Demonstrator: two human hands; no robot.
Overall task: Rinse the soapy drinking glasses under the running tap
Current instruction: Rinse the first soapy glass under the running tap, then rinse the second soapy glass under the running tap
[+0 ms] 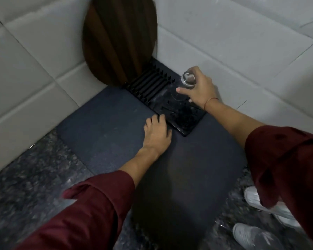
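A clear drinking glass (188,80) stands upside down on the black drying rack (179,121) in the tiled corner. My right hand (199,89) grips this glass from the right side, thumb stretched across its front. A second clear glass (177,95) lies just in front, faint against the dark rack. My left hand (157,131) rests with fingers spread flat on the dark mat, its fingertips touching the rack's near-left edge. No tap or sink is in view.
A dark grey mat (107,123) covers the speckled granite counter (31,177). A round wooden board (119,38) leans upright in the corner against white wall tiles (242,47). The rack's slotted ribs (148,83) sit beside the board. White shoes (251,233) show at lower right.
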